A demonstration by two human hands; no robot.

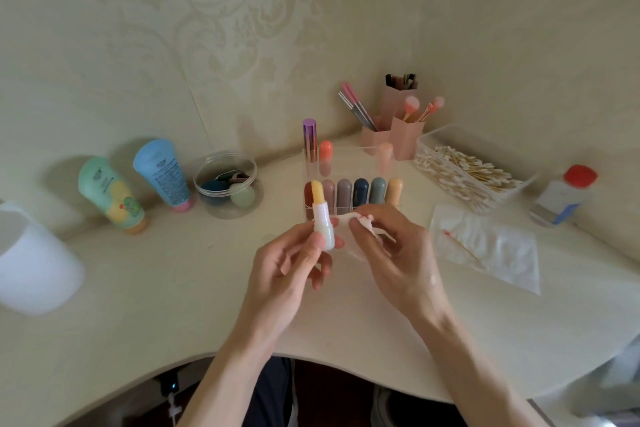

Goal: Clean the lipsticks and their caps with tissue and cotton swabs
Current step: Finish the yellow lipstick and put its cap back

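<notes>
While the left hand (294, 263) grips the uncapped white lipstick tube (323, 225) upright above the desk (173, 288), yellow tip up, the right hand (388, 246) pinches crumpled red-stained white tissue (360, 220) just right of it.

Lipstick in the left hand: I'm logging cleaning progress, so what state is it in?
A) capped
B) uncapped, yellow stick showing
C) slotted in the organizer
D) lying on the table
B: the left hand holds the lipstick upright, its yellow stick bare with no cap on, while the right hand pinches a tissue beside it.
</notes>
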